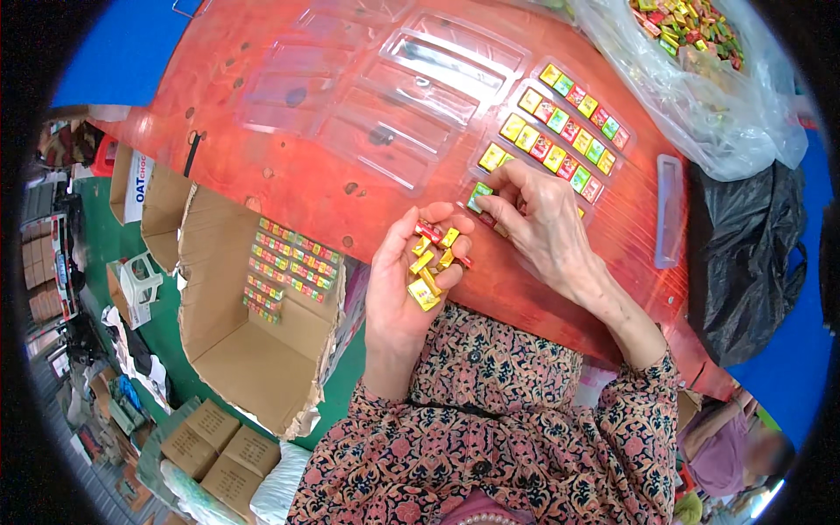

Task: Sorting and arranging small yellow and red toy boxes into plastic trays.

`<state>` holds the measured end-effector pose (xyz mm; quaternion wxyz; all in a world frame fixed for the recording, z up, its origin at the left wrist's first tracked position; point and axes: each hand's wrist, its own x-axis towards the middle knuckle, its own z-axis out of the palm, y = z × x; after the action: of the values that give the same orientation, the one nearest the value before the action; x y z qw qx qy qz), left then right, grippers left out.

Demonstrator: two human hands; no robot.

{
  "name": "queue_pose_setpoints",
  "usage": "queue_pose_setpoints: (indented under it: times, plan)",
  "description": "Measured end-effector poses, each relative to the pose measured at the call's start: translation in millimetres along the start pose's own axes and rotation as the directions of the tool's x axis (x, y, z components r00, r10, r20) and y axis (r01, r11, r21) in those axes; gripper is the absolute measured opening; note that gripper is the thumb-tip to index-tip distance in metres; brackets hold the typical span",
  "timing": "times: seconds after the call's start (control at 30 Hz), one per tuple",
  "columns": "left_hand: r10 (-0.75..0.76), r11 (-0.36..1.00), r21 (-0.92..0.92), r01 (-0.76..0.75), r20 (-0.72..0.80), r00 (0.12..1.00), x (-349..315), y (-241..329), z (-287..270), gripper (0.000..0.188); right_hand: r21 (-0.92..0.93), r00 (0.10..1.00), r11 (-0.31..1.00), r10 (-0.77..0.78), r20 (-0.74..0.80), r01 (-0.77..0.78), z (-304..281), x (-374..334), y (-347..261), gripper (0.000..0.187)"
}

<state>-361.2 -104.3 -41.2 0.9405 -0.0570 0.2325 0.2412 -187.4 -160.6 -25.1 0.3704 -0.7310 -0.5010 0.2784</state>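
My left hand is cupped palm up near the table's front edge, its fingers curled around several small wrapped candies, mostly yellow with some red. Just right of it, my right hand pinches a green wrapped candy between thumb and fingers. That candy is at the near left corner of a clear plastic tray. Rows of yellow, red and green candies lie in the tray's slots. The right hand covers part of the nearest rows.
Clear slotted trays lie farther left on the red table. A clear bag of candies sits far right, above a black plastic bag. A clear strip lies nearby. Left below stands a cardboard box containing candy-filled trays.
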Motion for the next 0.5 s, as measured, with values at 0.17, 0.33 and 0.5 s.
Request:
queue_pose_setpoints:
  times: [0.17, 0.33, 0.5]
  plan:
    - [0.02, 0.999, 0.05, -0.02, -0.016, 1.0, 1.0, -1.0, -1.1, 0.039, 0.009, 0.999, 1.0, 0.01, 0.045, -0.01, -1.5, -0.8, 2.9, 0.014]
    - [0.01, 0.999, 0.032, -0.01, 0.015, 1.0, 3.3, -1.8, -1.9, 0.038, -0.091, 0.971, 0.967, -0.24, -0.024, 0.237, 5.9, -1.6, 7.4, 0.013]
    - [0.014, 0.999, 0.045, -0.015, 0.009, 1.0, 3.1, -1.8, -0.6, 0.038, -0.16, 0.972, 0.961, -0.209, 0.109, 0.225, -1.3, 0.2, 5.4, 0.013]
